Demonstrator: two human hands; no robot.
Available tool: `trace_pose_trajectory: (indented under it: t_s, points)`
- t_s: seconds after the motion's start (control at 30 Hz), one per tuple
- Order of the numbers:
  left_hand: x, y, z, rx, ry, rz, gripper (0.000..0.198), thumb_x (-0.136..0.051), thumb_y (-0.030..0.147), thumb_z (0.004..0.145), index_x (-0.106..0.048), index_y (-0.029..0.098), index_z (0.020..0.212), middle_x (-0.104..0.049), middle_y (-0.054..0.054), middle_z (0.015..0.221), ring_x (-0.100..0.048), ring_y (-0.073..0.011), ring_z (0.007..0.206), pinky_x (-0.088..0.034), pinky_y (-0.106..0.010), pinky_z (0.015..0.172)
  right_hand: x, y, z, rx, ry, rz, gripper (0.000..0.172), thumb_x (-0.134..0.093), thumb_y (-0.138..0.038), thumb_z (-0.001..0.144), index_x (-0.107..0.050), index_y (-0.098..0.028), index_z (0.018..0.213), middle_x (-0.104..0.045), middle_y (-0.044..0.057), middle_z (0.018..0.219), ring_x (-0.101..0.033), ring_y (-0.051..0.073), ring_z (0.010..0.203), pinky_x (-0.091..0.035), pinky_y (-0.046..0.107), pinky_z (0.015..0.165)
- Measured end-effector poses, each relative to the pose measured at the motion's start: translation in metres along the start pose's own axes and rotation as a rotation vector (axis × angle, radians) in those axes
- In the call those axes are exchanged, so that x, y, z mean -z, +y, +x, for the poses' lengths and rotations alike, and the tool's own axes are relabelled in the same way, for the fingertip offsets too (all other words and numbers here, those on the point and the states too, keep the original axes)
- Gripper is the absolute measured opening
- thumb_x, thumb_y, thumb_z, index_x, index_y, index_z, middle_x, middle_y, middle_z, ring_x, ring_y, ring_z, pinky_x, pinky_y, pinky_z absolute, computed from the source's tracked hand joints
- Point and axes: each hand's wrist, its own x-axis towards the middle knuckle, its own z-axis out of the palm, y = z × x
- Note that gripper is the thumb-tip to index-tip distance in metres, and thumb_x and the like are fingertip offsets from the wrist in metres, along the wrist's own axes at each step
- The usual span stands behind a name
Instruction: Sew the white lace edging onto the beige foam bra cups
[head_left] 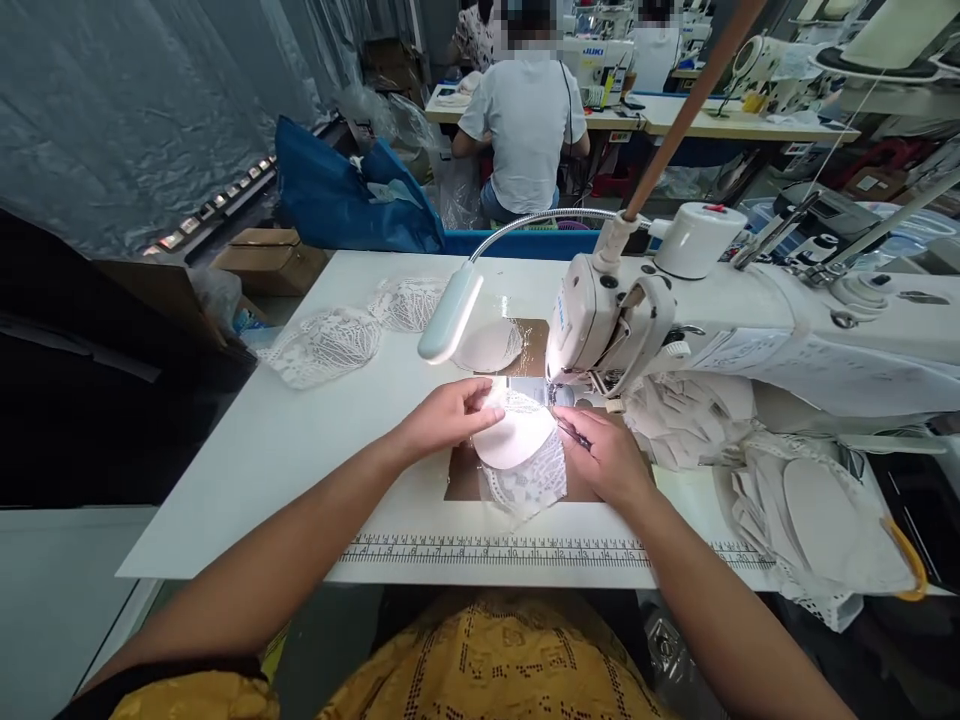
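Note:
My left hand (452,412) pinches the left edge of a white oval fabric pad (514,437), thumb on top. Beneath the pad and toward me spreads a piece of white lace (529,482). On the other side, my right hand (606,455) is closed around a thin dark pointed tool (574,433), perhaps tweezers; its tip is near the pad's right edge. The pad's far edge lies close to the needle area of the white sewing machine (592,325), brightly lit. Whether the needle is in the fabric cannot be made out.
Lace pieces (326,345) and another oval pad (489,346) lie beyond my left hand. A lamp (451,312) overhangs the white table (300,470). Stacked pads (825,510) and fabric pieces (694,415) are on the right. A printed ruler (487,550) runs along the near edge. Coworkers sit ahead.

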Motion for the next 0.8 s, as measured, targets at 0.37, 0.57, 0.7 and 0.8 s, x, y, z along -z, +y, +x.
trace_pose_trajectory:
  t_s: [0.37, 0.57, 0.7, 0.8]
  points:
    - [-0.027, 0.003, 0.023, 0.248, -0.186, -0.475, 0.036, -0.076, 0.045, 0.073, -0.067, 0.011, 0.080, -0.060, -0.001, 0.061, -0.048, -0.0092, 0.051, -0.031, -0.019, 0.044, -0.001, 0.002, 0.001, -0.068, 0.001, 0.013, 0.043, -0.048, -0.034, 0.091, -0.055, -0.025, 0.132, -0.069, 0.005, 0.117, -0.063, 0.022, 0.106, -0.052, 0.034, 0.082]
    - [-0.029, -0.001, 0.020, 0.220, -0.223, -0.563, 0.033, -0.075, 0.041, 0.076, -0.070, 0.011, 0.087, -0.071, -0.008, 0.084, -0.064, -0.0176, 0.072, -0.048, -0.028, 0.065, -0.001, 0.002, 0.002, -0.105, 0.010, 0.117, 0.047, -0.049, -0.035, 0.090, -0.051, -0.025, 0.136, -0.068, 0.004, 0.119, -0.062, 0.020, 0.108, -0.051, 0.032, 0.083]
    - [-0.029, -0.002, 0.018, 0.228, -0.221, -0.558, 0.031, -0.075, 0.041, 0.076, -0.070, 0.011, 0.085, -0.070, -0.007, 0.080, -0.062, -0.0164, 0.069, -0.048, -0.026, 0.064, 0.001, -0.001, 0.004, -0.107, 0.007, 0.103, 0.045, -0.050, -0.032, 0.088, -0.056, -0.023, 0.131, -0.071, 0.003, 0.101, -0.065, 0.019, 0.089, -0.050, 0.032, 0.076]
    - [-0.028, -0.003, 0.018, 0.230, -0.213, -0.545, 0.032, -0.074, 0.042, 0.076, -0.069, 0.012, 0.087, -0.070, -0.007, 0.079, -0.061, -0.0168, 0.068, -0.048, -0.026, 0.062, 0.004, -0.003, 0.006, -0.083, -0.011, 0.102, 0.039, -0.051, -0.033, 0.087, -0.063, -0.024, 0.123, -0.072, 0.002, 0.091, -0.063, 0.018, 0.081, -0.048, 0.030, 0.072]
